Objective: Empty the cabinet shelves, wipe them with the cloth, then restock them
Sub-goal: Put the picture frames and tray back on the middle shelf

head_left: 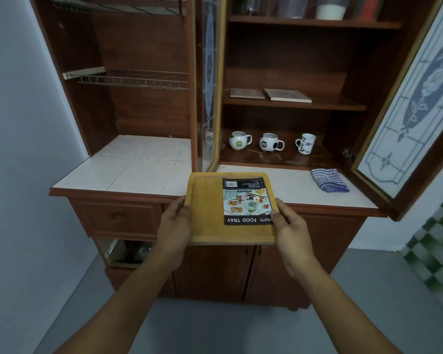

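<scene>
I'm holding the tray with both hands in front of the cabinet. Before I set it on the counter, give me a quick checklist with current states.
1. Grip: left hand and right hand hold the tray by its side edges: ok.
2. Landing spot: the counter left of the tray is bare tile: ok.
3. Cloth lies on the counter to the right, apart from the tray: ok.
4. Door on the right stands open: ok.
5. Shelves emptied: three mugs, two boards and jars are on them: not ok.
6. Shelves wiped: cannot tell.
</scene>
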The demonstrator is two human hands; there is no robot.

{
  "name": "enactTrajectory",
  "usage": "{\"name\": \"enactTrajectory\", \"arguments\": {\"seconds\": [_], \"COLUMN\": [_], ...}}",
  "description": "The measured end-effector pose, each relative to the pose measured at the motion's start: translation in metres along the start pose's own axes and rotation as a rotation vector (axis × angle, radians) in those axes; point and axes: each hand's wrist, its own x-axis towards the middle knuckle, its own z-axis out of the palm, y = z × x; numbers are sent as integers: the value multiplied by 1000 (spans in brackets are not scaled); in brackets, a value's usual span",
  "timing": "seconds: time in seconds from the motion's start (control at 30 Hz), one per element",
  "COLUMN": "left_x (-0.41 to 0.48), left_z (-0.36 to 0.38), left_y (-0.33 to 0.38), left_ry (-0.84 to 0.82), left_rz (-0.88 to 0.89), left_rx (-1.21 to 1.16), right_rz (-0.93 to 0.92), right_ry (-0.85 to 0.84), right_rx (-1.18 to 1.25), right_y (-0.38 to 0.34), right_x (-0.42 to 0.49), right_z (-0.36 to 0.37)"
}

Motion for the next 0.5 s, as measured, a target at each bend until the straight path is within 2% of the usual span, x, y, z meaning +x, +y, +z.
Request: {"name": "enactTrajectory", "arguments": {"seconds": [0.5], "left_x": [6], "left_z": [86], "left_y": [17], "left_ry": [-94], "left_rz": [23], "left_rx": [-5], "right_rz": [3], "right_ry": [87], "right_rx": [55], "right_y": [-25], "right_x": [22], "right_z": [-66]}}
